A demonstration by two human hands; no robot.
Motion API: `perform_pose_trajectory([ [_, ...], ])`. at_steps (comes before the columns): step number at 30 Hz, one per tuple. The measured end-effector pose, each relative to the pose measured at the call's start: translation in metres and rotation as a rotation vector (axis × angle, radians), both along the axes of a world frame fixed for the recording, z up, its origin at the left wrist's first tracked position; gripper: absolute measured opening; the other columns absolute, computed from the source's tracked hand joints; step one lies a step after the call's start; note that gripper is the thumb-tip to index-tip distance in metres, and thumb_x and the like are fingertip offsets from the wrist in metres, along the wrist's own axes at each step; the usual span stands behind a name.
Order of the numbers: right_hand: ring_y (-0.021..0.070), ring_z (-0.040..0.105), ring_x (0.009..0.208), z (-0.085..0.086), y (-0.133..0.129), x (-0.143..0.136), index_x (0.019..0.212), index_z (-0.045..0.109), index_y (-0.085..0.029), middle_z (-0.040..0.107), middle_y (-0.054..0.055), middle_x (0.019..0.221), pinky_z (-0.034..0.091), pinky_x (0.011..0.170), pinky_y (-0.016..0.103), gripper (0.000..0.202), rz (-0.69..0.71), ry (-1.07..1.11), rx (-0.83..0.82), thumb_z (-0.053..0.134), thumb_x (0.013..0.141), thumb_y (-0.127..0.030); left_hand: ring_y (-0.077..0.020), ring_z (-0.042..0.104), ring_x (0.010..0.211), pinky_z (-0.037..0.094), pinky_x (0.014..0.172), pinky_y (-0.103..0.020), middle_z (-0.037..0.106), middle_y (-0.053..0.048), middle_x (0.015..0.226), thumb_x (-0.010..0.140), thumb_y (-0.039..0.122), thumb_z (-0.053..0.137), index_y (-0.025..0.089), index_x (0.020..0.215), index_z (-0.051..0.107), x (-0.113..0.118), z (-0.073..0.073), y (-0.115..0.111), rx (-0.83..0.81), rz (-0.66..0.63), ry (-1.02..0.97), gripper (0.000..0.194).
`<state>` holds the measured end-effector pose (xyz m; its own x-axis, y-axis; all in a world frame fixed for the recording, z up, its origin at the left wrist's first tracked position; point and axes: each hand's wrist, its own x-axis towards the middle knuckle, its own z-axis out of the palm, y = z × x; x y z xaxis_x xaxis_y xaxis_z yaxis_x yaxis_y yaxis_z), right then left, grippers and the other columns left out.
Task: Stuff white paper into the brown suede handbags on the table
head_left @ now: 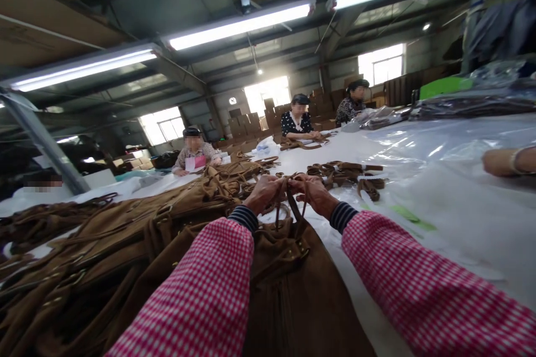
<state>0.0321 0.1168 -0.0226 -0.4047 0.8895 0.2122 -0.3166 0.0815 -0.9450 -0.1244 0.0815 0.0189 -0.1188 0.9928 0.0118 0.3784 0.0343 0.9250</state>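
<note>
Directly before me a brown suede-like bag (288,290) lies on the white table. Thin brown straps (292,201) rise from its top end. My left hand (266,192) is closed on the straps from the left, and my right hand (316,196) grips them from the right. Both hands almost meet above the bag, with the straps crossing or looping between them. Whether a knot is there I cannot make out. Some fingertips are hidden behind the straps.
More brown bags (104,245) are piled at left. Bundled brown straps (345,175) lie beyond my right hand. Clear plastic sheeting (439,150) covers the right of the table (460,217). Another person's hand (502,162) reaches in there. Several people sit along the far side.
</note>
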Motion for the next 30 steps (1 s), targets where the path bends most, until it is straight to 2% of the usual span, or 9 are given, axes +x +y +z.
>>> perform_pose_trajectory([
  [3,0.0122,0.062,0.059,0.001,0.000,0.002,0.079,0.062,-0.017,0.070,0.003,0.073,0.051,0.048,0.019,0.022,0.020,0.148,-0.105,0.079,0.078,-0.031,-0.0163,0.062,0.054,0.045,0.050,-0.025,0.069,-0.006,0.069,0.080,0.062,0.072,0.014,0.077,0.068,0.009,0.006,0.003,0.010,-0.024,0.057,0.048],
  [8,0.0101,0.062,0.055,-0.002,0.003,-0.002,0.080,0.063,-0.016,0.071,0.002,0.074,0.052,0.048,0.018,0.012,0.061,0.316,-0.222,0.071,0.087,-0.020,-0.0144,0.057,0.050,0.043,0.049,-0.024,0.062,-0.002,0.057,0.083,0.060,0.069,0.017,0.071,0.063,0.009,0.002,0.011,0.067,0.011,0.089,0.046],
  [11,0.0092,0.064,0.057,-0.004,0.006,-0.005,0.080,0.063,-0.016,0.072,0.001,0.076,0.052,0.048,0.015,0.011,0.080,0.374,-0.256,0.069,0.090,-0.018,-0.0150,0.058,0.051,0.043,0.050,-0.024,0.064,-0.003,0.058,0.083,0.061,0.068,0.016,0.071,0.065,0.003,-0.002,0.013,0.079,0.001,0.087,0.047],
  [15,0.0110,0.066,0.058,-0.010,0.009,-0.010,0.082,0.064,-0.015,0.072,0.003,0.075,0.055,0.051,0.018,0.014,0.131,0.407,-0.283,0.064,0.095,-0.021,-0.0133,0.054,0.048,0.041,0.048,-0.023,0.061,-0.001,0.057,0.081,0.059,0.071,0.016,0.067,0.063,-0.002,-0.011,0.018,0.110,0.018,0.100,0.046],
  [19,0.0106,0.067,0.063,-0.017,0.014,-0.011,0.087,0.066,-0.016,0.073,0.003,0.081,0.054,0.053,0.017,0.016,0.144,0.432,-0.281,0.060,0.099,-0.025,-0.0113,0.053,0.049,0.042,0.050,-0.023,0.060,0.001,0.059,0.088,0.055,0.065,0.015,0.072,0.065,-0.005,-0.023,0.026,0.110,0.088,0.099,0.043],
  [22,0.0116,0.068,0.066,-0.021,0.019,-0.011,0.086,0.066,-0.016,0.074,0.005,0.086,0.054,0.053,0.018,0.017,0.189,0.405,-0.251,0.061,0.098,-0.027,-0.0115,0.060,0.060,0.051,0.058,-0.025,0.065,0.000,0.074,0.096,0.048,0.062,0.013,0.087,0.067,-0.008,-0.029,0.036,0.080,0.193,0.144,0.036],
  [25,0.0108,0.065,0.061,-0.025,0.019,-0.005,0.079,0.066,-0.014,0.073,0.007,0.083,0.050,0.048,0.017,0.022,0.239,0.324,-0.233,0.063,0.096,-0.029,-0.0171,0.067,0.085,0.059,0.075,-0.033,0.068,-0.005,0.102,0.098,0.041,0.063,0.012,0.108,0.066,-0.013,-0.032,0.047,0.046,0.310,0.217,0.031],
  [28,0.0106,0.061,0.053,-0.030,0.007,0.014,0.073,0.066,-0.012,0.071,0.007,0.076,0.045,0.041,0.017,0.024,0.296,0.228,-0.230,0.071,0.089,-0.030,-0.0224,0.067,0.101,0.059,0.086,-0.040,0.066,-0.008,0.119,0.098,0.038,0.063,0.014,0.120,0.064,-0.020,-0.036,0.053,0.007,0.381,0.278,0.033],
  [30,0.0117,0.061,0.054,-0.034,-0.006,0.031,0.075,0.067,-0.012,0.072,0.007,0.080,0.045,0.041,0.018,0.023,0.334,0.188,-0.196,0.076,0.084,-0.031,-0.0235,0.066,0.105,0.059,0.089,-0.042,0.065,-0.009,0.123,0.098,0.038,0.063,0.015,0.123,0.063,-0.022,-0.042,0.053,-0.012,0.392,0.308,0.034],
])
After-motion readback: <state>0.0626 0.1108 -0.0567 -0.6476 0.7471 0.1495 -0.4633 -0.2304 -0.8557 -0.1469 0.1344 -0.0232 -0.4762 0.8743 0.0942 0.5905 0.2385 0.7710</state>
